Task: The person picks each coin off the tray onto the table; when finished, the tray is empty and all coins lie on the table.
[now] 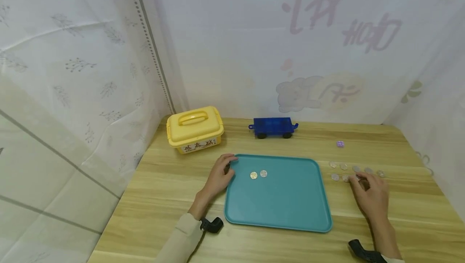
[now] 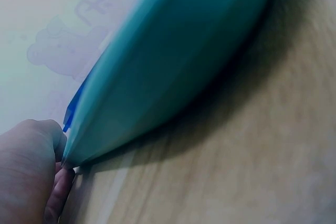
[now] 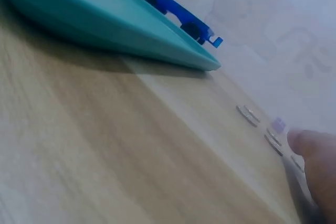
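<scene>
My left hand (image 1: 220,173) grips the teal tray (image 1: 279,198) by its far left corner, the thumb over the rim and the other fingers along the outside. Two coins lie on the tray toward that side: a yellowish coin (image 1: 253,175) and a silvery coin (image 1: 263,173). Right of the tray, my right hand (image 1: 374,194) hovers low over two rows of silvery coins (image 1: 343,166), fingers bent. Its thumb and index fingertips are right at a coin in the near row; I cannot tell whether they pinch it. The right thumb (image 3: 317,166) shows in the right wrist view.
A yellow lidded box (image 1: 196,127) with a handle stands at the back left. Behind the tray is a blue toy wagon (image 1: 272,127) on black wheels. A small purple block (image 1: 340,144) lies beyond the coins. Printed curtains border the wooden table (image 1: 156,198).
</scene>
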`<act>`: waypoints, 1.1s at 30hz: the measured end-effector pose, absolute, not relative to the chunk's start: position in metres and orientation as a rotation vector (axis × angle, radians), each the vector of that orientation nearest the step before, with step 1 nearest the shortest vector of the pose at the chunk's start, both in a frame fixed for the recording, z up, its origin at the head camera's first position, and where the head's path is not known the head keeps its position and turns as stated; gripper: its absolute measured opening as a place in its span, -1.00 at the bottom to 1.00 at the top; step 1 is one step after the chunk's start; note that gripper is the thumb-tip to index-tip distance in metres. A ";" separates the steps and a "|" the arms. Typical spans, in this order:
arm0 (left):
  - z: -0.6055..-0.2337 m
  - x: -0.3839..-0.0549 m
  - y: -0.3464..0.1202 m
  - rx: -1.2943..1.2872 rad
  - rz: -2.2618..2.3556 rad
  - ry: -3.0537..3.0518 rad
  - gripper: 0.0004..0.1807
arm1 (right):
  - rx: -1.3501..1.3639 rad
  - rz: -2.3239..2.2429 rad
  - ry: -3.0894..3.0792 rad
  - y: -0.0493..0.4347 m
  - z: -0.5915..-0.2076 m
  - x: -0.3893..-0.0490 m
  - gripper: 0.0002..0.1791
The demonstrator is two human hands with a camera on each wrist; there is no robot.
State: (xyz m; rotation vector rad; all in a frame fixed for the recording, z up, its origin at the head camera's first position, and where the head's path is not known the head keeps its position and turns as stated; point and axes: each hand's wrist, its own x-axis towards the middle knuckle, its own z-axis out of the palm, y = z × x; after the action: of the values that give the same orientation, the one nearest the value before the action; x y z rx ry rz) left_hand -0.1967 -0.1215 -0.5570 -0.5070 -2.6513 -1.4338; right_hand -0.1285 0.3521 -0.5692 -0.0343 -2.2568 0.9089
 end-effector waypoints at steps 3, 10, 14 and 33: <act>-0.557 -0.197 -0.122 -0.511 -1.443 -2.653 -0.56 | -0.050 0.845 -2.279 0.352 -0.568 -0.129 -0.68; -0.555 -0.199 -0.123 -0.512 -1.437 -2.657 -0.56 | -0.162 0.846 -2.379 0.351 -0.567 -0.128 -0.71; -0.556 -0.198 -0.123 -0.525 -1.420 -2.651 -0.57 | -0.222 0.867 -2.422 0.350 -0.566 -0.126 -0.71; -0.557 -0.197 -0.123 -0.523 -1.429 -2.635 -0.58 | -0.174 1.048 -2.281 0.343 -0.560 -0.128 -0.81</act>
State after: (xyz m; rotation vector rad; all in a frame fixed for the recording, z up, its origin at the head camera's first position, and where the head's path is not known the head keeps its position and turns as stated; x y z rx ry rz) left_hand -0.1972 -0.1233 -0.5574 -0.5234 -2.6355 -1.4295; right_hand -0.1277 0.3427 -0.5601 -0.1735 -2.2811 1.0481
